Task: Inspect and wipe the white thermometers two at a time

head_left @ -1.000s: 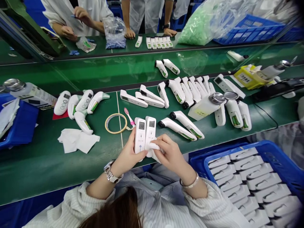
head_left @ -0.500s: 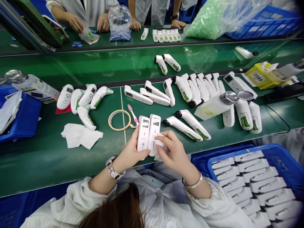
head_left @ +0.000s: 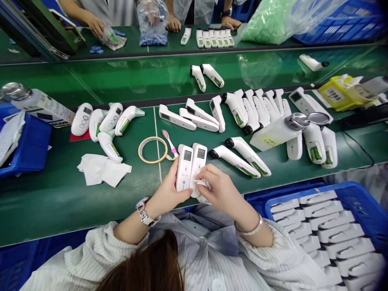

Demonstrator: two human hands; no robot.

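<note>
My left hand [head_left: 167, 193] holds two white thermometers [head_left: 190, 165] side by side, screens up and lit. My right hand [head_left: 222, 190] pinches a small white wipe [head_left: 202, 185] against the lower part of the right thermometer. Both hands hover over the near edge of the green table [head_left: 60, 202]. Just beyond the thermometers lie a roll of tape [head_left: 152, 149] and a pink toothbrush [head_left: 169, 142]. Two more white thermometers [head_left: 239, 156] lie to the right of my hands.
Several white thermometers [head_left: 251, 109] lie across the table's far side, with a white squeeze bottle [head_left: 279, 131]. White tissues [head_left: 103, 169] and a thermometer cluster [head_left: 104, 123] sit at left. A blue crate [head_left: 327, 226] of white parts stands at right. Other people's hands [head_left: 97, 26] work across the belt.
My right hand has slid the wipe slightly along the right thermometer. The screens now show readings again. My view shifted a little downward.
</note>
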